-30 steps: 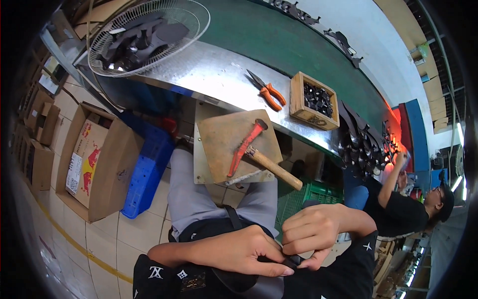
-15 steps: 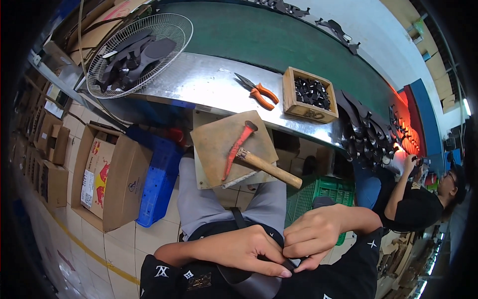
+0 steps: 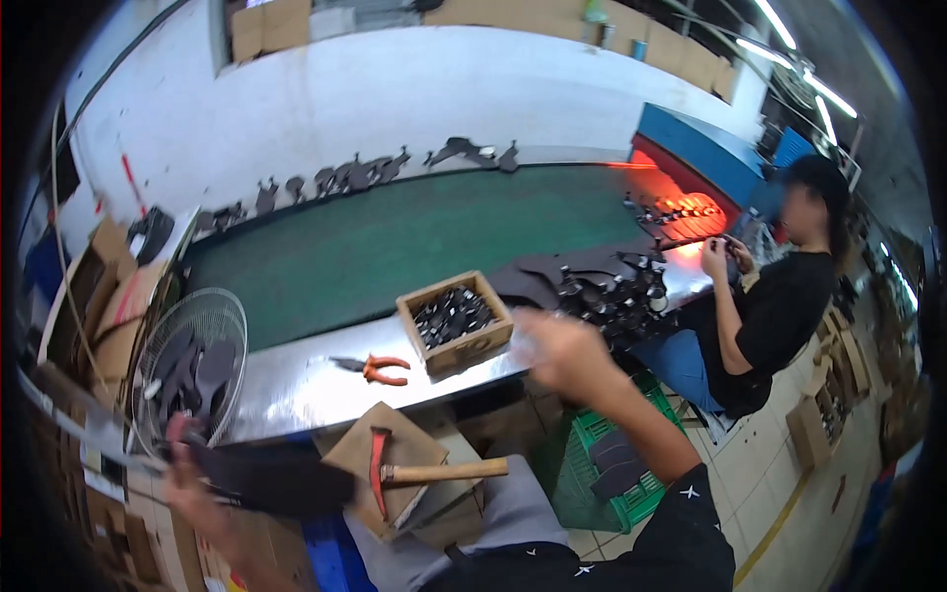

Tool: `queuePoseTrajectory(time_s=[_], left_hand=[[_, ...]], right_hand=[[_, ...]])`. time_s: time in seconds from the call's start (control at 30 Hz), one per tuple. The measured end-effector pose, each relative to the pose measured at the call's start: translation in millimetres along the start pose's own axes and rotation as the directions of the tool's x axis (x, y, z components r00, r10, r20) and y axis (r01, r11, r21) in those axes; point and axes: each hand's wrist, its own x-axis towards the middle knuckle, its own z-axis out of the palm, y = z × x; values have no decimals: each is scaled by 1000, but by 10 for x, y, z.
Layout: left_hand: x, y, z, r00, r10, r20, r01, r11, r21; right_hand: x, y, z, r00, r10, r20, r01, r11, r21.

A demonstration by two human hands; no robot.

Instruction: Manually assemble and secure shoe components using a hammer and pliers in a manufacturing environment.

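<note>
My left hand (image 3: 193, 498), smeared by motion, is at the lower left beside the white wire basket (image 3: 240, 326). It grips one end of a dark sole-shaped piece (image 3: 286, 481), which extends right toward the board. More dark sole pieces (image 3: 202, 373) lie in the basket. My right hand (image 3: 567, 355) is raised past the bench's front edge, just right of a wooden box (image 3: 469, 347) of small black parts. Motion blur hides its fingers. A hammer (image 3: 379, 469) with a red head and wooden handle rests on a tan board (image 3: 360, 434) over my lap.
Orange-handled pliers (image 3: 380, 369) lie on the metal bench edge (image 3: 286, 390). Behind runs a green conveyor belt (image 3: 395, 242). Dark pieces (image 3: 602, 296) pile up right of the box. A green crate (image 3: 631, 498) stands below; a co-worker (image 3: 769, 316) sits at the right.
My hands were together over my lap on a dark piece. They have parted: the left has swung out left with a sole piece, the right up and forward. The view has tilted up and right.
</note>
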Motion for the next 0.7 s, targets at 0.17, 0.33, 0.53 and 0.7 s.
queuePoseTrajectory(time_s=[0.17, 0.33, 0.53, 0.7], left_hand=[[925, -713, -783, 916, 83, -391, 103, 895, 433], [711, -1087, -498, 960, 152, -235, -117, 981, 154], [-74, 14, 320, 981, 187, -53, -137, 857, 497], [-372, 553, 948, 885, 375, 276, -453, 832, 321]], right_hand=[[-174, 1796, -715, 696, 449, -560, -696, 611, -376], [-601, 3448, -889, 658, 700, -279, -751, 579, -318], [311, 2664, -877, 891, 235, -389, -318, 934, -163], [866, 686, -1225, 860, -388, -330, 100, 764, -638]])
